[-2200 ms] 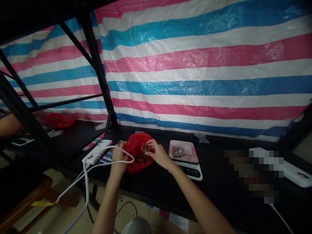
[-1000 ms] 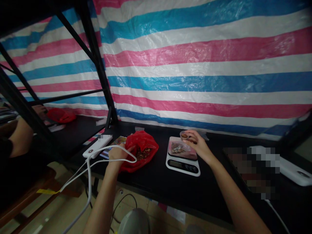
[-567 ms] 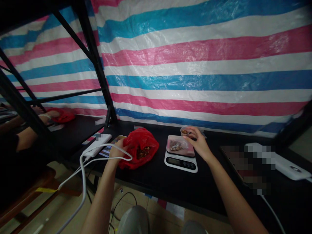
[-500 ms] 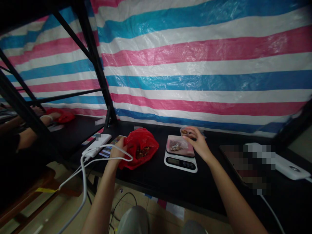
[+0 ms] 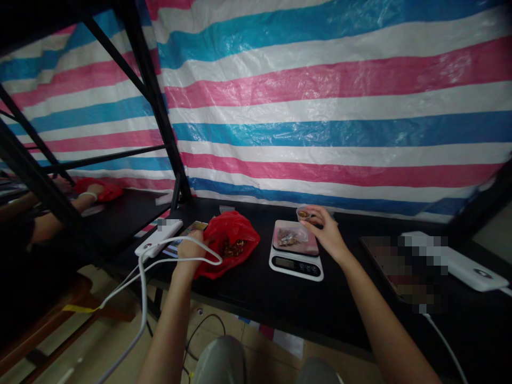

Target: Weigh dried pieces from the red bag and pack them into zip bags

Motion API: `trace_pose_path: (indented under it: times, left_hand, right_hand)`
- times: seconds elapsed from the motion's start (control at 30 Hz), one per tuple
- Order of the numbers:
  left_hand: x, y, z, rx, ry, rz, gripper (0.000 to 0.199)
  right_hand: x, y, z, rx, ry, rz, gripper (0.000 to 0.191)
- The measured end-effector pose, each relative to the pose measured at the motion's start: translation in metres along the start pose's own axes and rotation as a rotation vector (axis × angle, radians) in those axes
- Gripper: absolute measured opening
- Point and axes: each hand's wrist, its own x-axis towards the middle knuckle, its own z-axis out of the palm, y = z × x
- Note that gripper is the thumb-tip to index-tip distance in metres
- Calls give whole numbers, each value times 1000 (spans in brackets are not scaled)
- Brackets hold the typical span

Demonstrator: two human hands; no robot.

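Meanwhile, left hand [image 5: 191,256] clenches a red plastic bag [image 5: 236,234]; right hand [image 5: 325,232] pinches a cup [image 5: 303,214] beside a scale [image 5: 296,269].

Left hand [image 5: 192,255] gripping red plastic bag [image 5: 240,229], brown pieces [image 5: 232,248] visible inside. Right hand [image 5: 325,230] pinching small clear cup [image 5: 303,214] above back edge of digital kitchen scale [image 5: 296,269]. On scale, clear bag [image 5: 288,237] with similar pieces. White power bank [image 5: 158,237] just beside left hand, on black table [image 5: 248,304].
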Motion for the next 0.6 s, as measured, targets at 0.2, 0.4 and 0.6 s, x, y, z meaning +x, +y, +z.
trace_pose_path:
  times: [0.2,0.4,0.6]
  left_hand:
    - [1,7,-3,-102,98,-57,28]
    - [14,6,9,-699,161,-30,21]
    - [14,6,13,-1352,-18,2,50]
  right_hand:
    - [0,-3,1,15,-3,-2,41]
    - [-1,-6,1,4,-20,2,41]
    - [-1,-5,0,-3,-12,15,42]
